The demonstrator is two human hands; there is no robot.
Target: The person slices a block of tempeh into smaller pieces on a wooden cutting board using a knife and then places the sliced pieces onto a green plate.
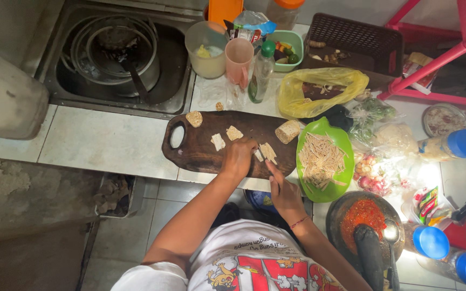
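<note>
Dark board (pixel 200 145), tempeh strips (pixel 268 152) lengthwise toward plate.

A white tiled counter (pixel 103 143) carried a dark wooden cutting board (pixel 200 148), a green leaf-shaped plate (pixel 341 186), a stone mortar (pixel 338 213), a yellow plastic bag (pixel 297 97), a pink cup (pixel 238 59) and blue-lidded jars (pixel 462 143).
</note>
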